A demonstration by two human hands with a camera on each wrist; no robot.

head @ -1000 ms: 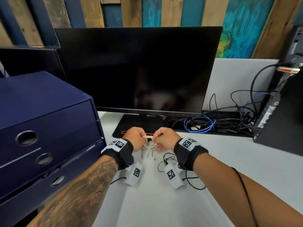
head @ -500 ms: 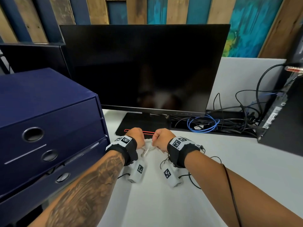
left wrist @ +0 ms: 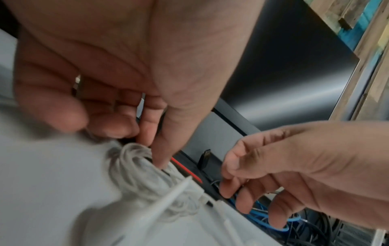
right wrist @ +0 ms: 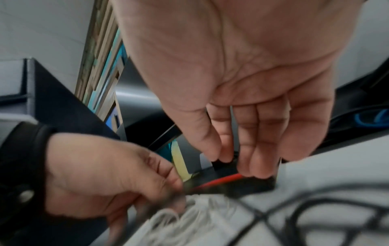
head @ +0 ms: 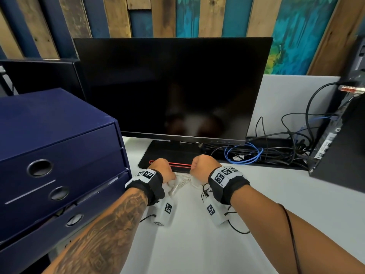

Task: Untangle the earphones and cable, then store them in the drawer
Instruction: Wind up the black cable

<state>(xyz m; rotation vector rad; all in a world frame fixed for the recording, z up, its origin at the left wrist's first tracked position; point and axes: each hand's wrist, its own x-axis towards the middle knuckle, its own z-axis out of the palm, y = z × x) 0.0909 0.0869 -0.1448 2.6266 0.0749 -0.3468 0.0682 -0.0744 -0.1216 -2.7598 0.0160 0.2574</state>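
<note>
Cord bundle (left wrist: 145,174): pinched by left hand (head: 164,171) fingertips. Right hand (head: 203,167): fingers loosely spread, now drawn clear of it. Untangling unfinished; drawer (head: 59,155) shut.

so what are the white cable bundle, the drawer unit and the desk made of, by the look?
White cable bundle: thin matte strands, probably rubbery plastic sheathing; blurred.
Drawer unit: navy, matte, sharp folded edges, metal-looking ring pulls; likely covered cardboard, possibly laminate.
Desk: smooth pale grey-white with soft sheen, probably laminate.
</note>
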